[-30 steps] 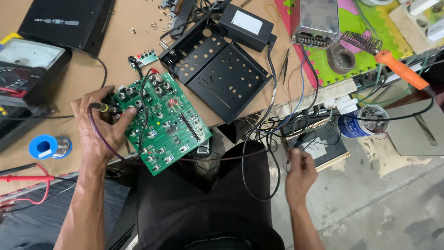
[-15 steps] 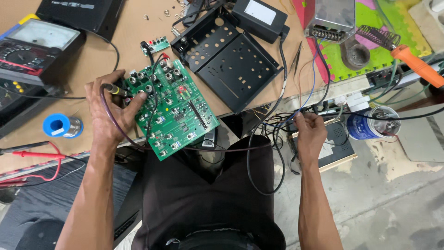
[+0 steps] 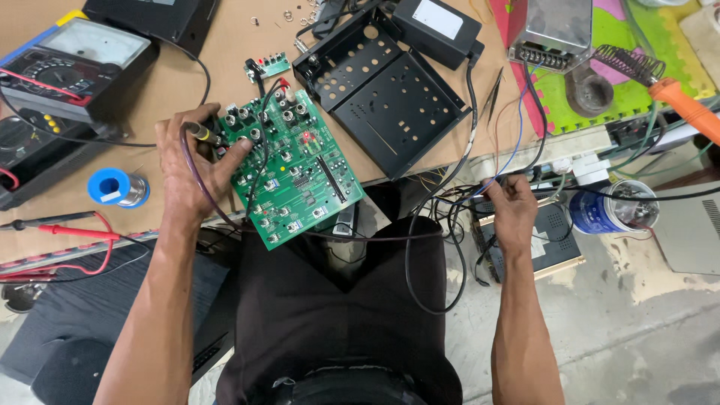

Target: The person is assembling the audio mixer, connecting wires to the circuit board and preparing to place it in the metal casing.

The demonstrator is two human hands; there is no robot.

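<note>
Brown workbench (image 3: 187, 105) above stained grey concrete floor (image 3: 637, 330), bright even light.

The left hand (image 3: 191, 169) covers the near-left edge of the green circuit board (image 3: 296, 169), and the plug's tip (image 3: 206, 135) is lost among the jacks. The right hand (image 3: 514, 214) hides which wires it pinches in the tangle of cables (image 3: 450, 202). The analog multimeter (image 3: 71, 64) is cut off at the left edge, and the orange handle (image 3: 686, 109) at the right edge
</note>
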